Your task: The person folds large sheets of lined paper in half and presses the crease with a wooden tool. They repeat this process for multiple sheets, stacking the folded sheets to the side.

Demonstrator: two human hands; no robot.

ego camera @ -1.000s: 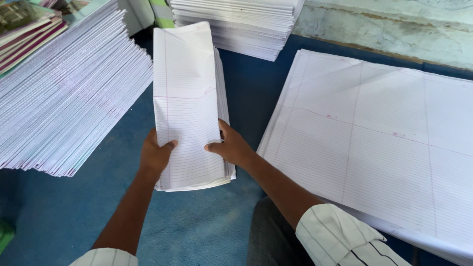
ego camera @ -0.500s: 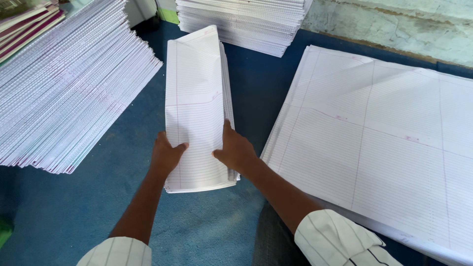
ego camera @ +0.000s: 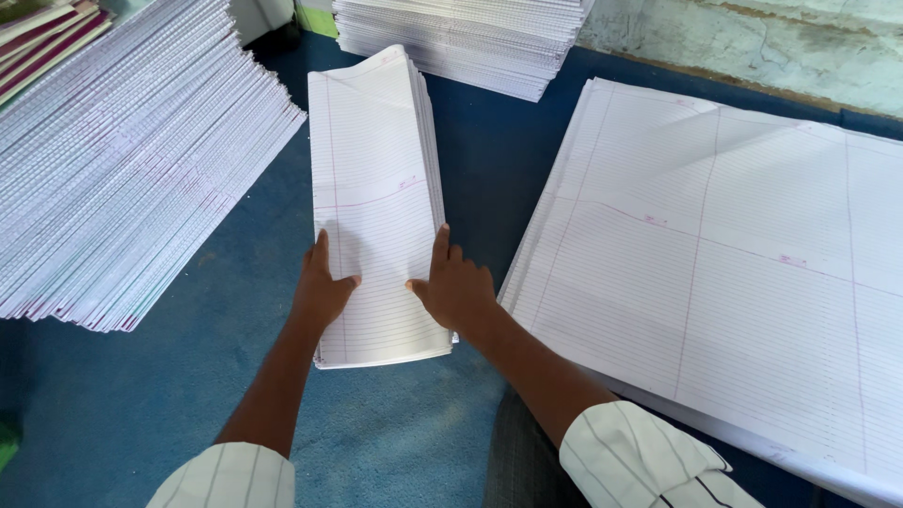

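Both hands are pressing on a narrow folded stack of ruled paper (ego camera: 376,198), which is lying flat on the blue surface (ego camera: 169,404) and running straight away from the person. Left hand (ego camera: 323,290) is gripping the stack's left edge near its close end, fingers along the side, thumb lying on the top sheet. Right hand (ego camera: 456,287) is holding the right edge opposite, index finger pointing up along it, thumb on top. Both hands are closed on the stack, narrow. Left of the left hand, a fanned pile of folded ruled sheets (ego camera: 122,169) is sitting apart. Right of the right hand, large unfolded ruled sheets (ego camera: 724,254) are lying flat, near. Beyond the stack, another paper pile (ego camera: 470,38) is sitting
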